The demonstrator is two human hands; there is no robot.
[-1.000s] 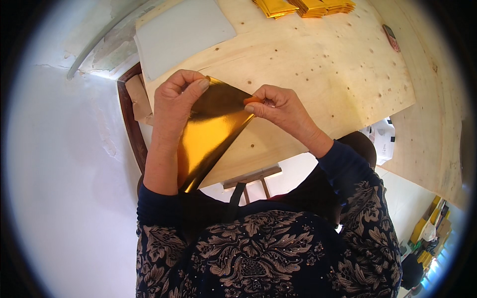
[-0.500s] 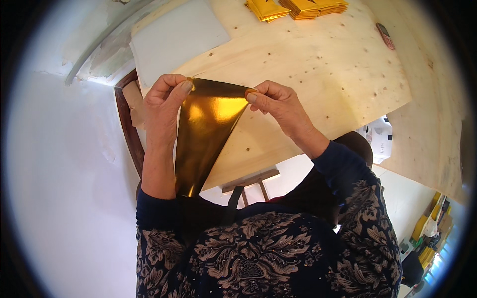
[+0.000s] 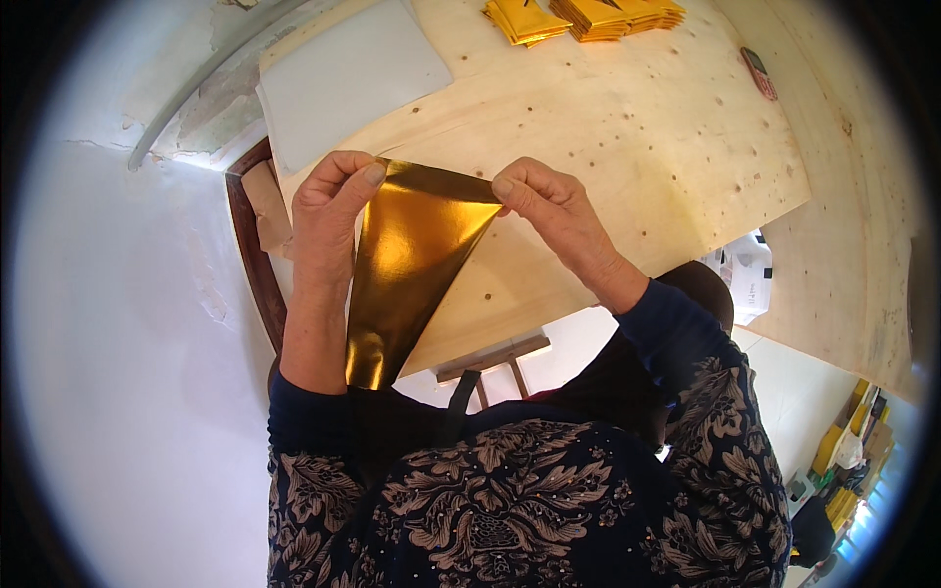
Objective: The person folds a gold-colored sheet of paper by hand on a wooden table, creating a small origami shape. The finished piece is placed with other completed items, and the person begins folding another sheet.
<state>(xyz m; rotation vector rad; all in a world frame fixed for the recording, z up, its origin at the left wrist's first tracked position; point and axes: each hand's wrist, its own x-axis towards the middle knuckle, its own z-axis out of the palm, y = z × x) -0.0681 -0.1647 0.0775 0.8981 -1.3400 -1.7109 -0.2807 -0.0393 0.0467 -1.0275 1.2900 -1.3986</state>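
A shiny gold foil sheet (image 3: 417,240) hangs between my two hands, its upper edge folded over in a darker strip. Its lower end narrows toward my lap. My left hand (image 3: 335,191) pinches the upper left corner between thumb and fingers. At the upper right corner, my right hand (image 3: 549,201) pinches the folded edge, with the thumb on top. The sheet is held above the near left part of the wooden table (image 3: 588,176).
Stacks of folded gold pieces (image 3: 593,20) lie at the table's far edge. White sheets (image 3: 353,78) rest at far left, a red phone (image 3: 758,73) at far right. A white bag (image 3: 750,279) shows beneath the right edge. A white wall (image 3: 137,343) stands close at left.
My right hand has shifted slightly right, its thumb now pressed over the corner. The folded strip lies flatter along the sheet's upper edge. My left hand has barely moved.
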